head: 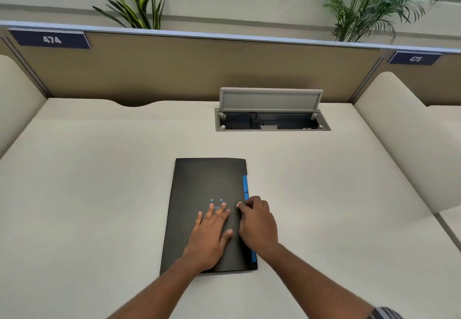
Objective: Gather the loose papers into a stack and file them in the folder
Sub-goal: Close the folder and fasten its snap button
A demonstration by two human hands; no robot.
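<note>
A black folder [204, 179] lies closed on the pale desk [99, 181], with a small blue face mark on its cover and blue tabs [245, 184] showing along its right edge. My left hand [212, 231] rests flat on the cover with straight, spread fingers. My right hand [257, 221] sits at the folder's right edge, its fingers curled onto a small round clasp button [237, 205]. No loose papers are visible on the desk.
An open cable box [272, 119] with a raised grey lid is set into the desk behind the folder. A tan partition [199, 69] with number signs 474 and 475 closes the back. Cream side dividers stand left and right. Plants rise behind the partition.
</note>
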